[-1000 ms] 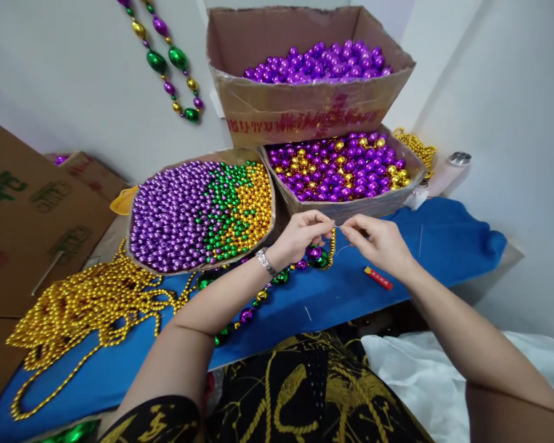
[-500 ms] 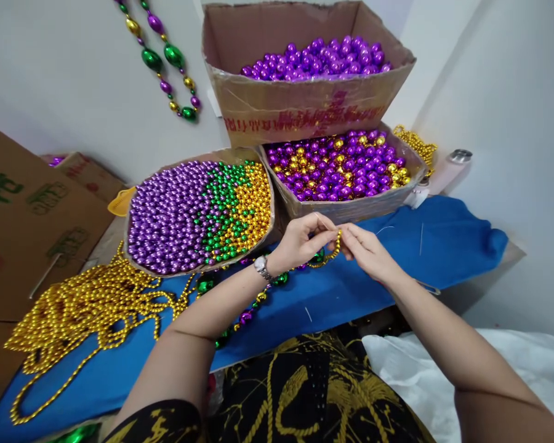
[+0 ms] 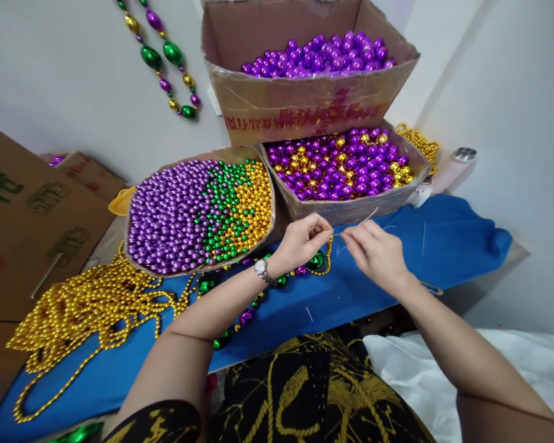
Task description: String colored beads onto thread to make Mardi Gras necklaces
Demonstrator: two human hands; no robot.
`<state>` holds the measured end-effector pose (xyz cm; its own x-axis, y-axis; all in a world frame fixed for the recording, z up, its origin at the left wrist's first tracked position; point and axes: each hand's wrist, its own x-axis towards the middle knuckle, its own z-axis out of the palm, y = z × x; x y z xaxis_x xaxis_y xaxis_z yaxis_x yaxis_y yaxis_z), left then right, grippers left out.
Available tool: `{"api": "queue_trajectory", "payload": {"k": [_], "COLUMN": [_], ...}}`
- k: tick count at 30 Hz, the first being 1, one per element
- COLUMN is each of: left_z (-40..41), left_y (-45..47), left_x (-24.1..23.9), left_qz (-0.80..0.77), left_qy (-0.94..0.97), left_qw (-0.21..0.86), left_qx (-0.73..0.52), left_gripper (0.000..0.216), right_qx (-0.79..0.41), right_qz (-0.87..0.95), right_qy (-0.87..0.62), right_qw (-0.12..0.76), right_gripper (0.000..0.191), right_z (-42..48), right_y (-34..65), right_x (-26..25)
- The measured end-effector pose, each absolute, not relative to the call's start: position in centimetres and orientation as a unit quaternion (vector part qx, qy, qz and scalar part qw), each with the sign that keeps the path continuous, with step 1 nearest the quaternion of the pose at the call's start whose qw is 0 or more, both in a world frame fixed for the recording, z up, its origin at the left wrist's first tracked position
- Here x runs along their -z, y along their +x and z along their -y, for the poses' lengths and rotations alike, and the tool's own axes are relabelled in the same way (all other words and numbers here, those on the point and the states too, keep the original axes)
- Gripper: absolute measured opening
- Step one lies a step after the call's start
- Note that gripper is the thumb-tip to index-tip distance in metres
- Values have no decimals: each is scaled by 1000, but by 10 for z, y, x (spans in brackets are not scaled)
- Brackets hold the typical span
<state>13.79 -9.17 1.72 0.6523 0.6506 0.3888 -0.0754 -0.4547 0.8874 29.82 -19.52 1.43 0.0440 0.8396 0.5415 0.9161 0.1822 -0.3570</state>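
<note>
My left hand [image 3: 305, 243], with a watch [image 3: 261, 269] on its wrist, is closed in a pinch at the end of a gold bead strand [image 3: 328, 261]. The strand hangs from its fingertips towards a necklace of green, purple and gold beads [image 3: 245, 315] on the blue cloth, partly hidden by my left forearm. A thin white thread [image 3: 337, 234] spans the small gap between both hands' fingertips. My right hand [image 3: 376, 253] pinches this thread, and a loose end sticks up above its fingers.
Behind my hands are a box of small purple, green and gold beads [image 3: 272, 215], a box of larger purple and gold beads [image 3: 351, 209] and an upper box [image 3: 300, 101]. Gold bead strands [image 3: 92, 301] lie left on blue cloth [image 3: 277, 326]. A bottle [image 3: 455, 169] stands right.
My right hand has drawn away to the right from my left, with thread now showing between them. The gold beads now hang lower, under my left fingertips.
</note>
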Motion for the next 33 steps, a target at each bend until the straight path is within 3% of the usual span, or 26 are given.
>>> {"api": "queue_trajectory", "payload": {"k": [4, 8, 11, 14, 17, 21, 26, 33], "left_z": [92, 97, 98, 97, 96, 95, 89, 88], "left_y": [142, 140, 138, 138, 139, 139, 130, 99], "left_x": [-16, -24, -28, -25, -20, -16, -6, 21], "left_qz": [-168, -170, -159, -145, -136, -148, -192, -298], "left_qy": [658, 679, 709, 755, 790, 781, 728, 532], "left_qw": [645, 615, 574, 496, 433, 433, 525, 697], "left_qx": [-349, -362, -376, -403, -412, -426, -397, -379], "left_gripper": [18, 18, 16, 12, 10, 10, 18, 26], "right_qx": [81, -10, -217, -477, -595, -532, -380, -409], "right_qz": [757, 678, 601, 545, 512, 535, 556, 505], "right_qy": [-586, -596, -592, -495, -424, -448, -546, -579], "right_qw": [277, 430, 490, 479, 452, 480, 499, 493], "right_gripper": [24, 25, 33, 44, 52, 47, 40, 41], "right_z": [209, 203, 190, 179, 174, 176, 186, 196], "right_y": [285, 298, 308, 307, 300, 299, 309, 303], "right_x": [-10, -12, -8, 3, 13, 14, 15, 49]}}
